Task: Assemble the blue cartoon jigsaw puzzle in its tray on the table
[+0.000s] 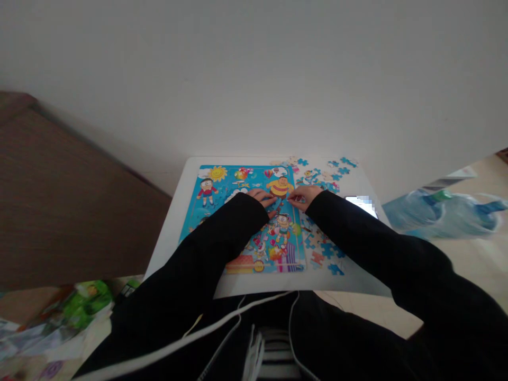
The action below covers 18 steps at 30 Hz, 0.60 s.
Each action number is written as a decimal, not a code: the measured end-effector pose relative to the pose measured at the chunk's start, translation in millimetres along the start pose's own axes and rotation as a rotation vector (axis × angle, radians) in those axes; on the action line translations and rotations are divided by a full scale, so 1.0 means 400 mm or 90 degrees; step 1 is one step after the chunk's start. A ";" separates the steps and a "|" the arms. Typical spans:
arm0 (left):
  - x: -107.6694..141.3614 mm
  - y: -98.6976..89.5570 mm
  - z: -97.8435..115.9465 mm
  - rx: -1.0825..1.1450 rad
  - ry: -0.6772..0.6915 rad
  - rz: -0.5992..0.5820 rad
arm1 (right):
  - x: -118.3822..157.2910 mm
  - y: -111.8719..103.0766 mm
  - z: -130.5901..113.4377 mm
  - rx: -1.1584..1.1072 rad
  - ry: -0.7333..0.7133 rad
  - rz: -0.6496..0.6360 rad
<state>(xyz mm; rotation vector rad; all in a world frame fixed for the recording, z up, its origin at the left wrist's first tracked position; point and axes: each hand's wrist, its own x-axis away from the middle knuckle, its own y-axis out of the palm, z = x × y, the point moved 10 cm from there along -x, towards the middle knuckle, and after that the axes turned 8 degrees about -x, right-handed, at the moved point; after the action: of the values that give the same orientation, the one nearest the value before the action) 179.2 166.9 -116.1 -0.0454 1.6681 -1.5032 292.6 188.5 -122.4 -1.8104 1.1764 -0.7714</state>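
Note:
A blue cartoon puzzle board (230, 182) lies on the white table, its picture largely covered with pieces. My left hand (262, 199) rests on the middle of the board with its fingers spread. Just right of it, below the figure in the yellow shirt (280, 186), my right hand (302, 197) is pinched at the board's right part; whatever is between its fingertips is too small to make out. Loose puzzle pieces (327, 250) are scattered along the right side of the board, some partly hidden under my right sleeve.
A lit phone (361, 205) lies at the table's right, by my right forearm. The white table (174, 211) stands against a wall (254, 79). A brown wooden panel (79, 201) rises at the left. Large clear bottles (456, 214) and a green bag (89, 302) are on the floor.

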 end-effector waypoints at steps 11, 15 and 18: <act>-0.006 0.008 0.014 -0.085 -0.002 -0.043 | -0.025 0.033 -0.020 0.019 -0.190 0.009; -0.012 -0.006 0.011 -0.078 -0.017 -0.046 | -0.037 0.048 -0.017 0.034 -0.185 -0.020; -0.014 -0.016 0.007 -0.075 -0.037 -0.063 | -0.041 0.055 -0.009 0.069 -0.172 -0.049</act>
<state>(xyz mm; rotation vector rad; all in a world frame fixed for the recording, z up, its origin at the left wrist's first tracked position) 181.2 165.9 -107.6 -0.2353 1.7280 -1.4603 274.2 197.6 -141.1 -1.8120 0.8781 -0.5987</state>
